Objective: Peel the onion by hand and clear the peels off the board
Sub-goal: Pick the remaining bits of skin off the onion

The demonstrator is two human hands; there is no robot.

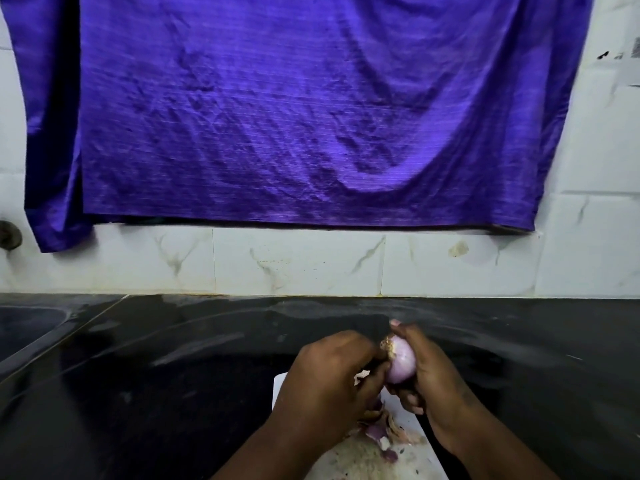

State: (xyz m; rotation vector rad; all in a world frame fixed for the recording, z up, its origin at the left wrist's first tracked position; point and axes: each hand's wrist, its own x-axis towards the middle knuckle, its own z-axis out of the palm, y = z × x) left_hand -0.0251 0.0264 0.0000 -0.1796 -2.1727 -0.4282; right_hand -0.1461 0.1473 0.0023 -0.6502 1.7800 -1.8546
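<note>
Two bare hands worked a pale purple onion (401,362) above a white board (429,455) on a dark counter (138,375).

The right hand (429,375) cupped the onion, root end up, thumb over its top; the left hand (332,379) pinched at its side. Peels (384,434) lay on the board beneath. No writing was legible on the purple cloth (294,116) or tiled wall (311,265).

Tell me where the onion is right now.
In the head view, low and right of centre: the onion is held in the right hand, above the white board, with the left hand touching it.
</note>
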